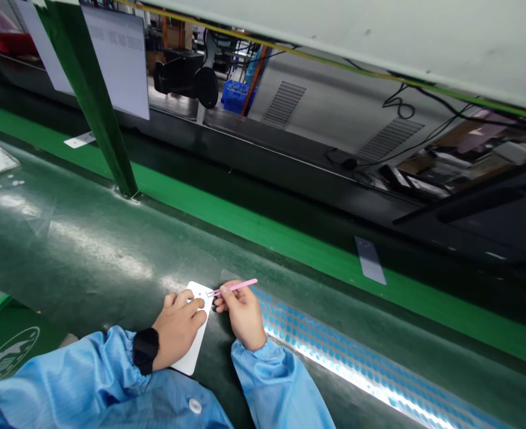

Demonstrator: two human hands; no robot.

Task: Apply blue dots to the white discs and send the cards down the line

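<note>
My left hand [180, 328] lies over a flat white rectangular panel [190, 357] with rounded corners, its fingers bent onto the upper part and holding it against the green bench. A small hole or dark mark shows near the panel's top. Between the thumb and fingers of my right hand [243, 311] is a pair of pink tweezers [240, 285]. The tweezers' pale tips point left and reach the panel's upper right edge, close to my left fingers. Whether they pinch anything is too small to tell.
A long clear sheet with rows of blue dots [334, 351] lies right of my hands. Behind the bench, a green belt carries white panels [370, 260]. A green post [93, 101] stands left. A green crate [16, 339] sits at lower left, and a shelf [379, 42] hangs above.
</note>
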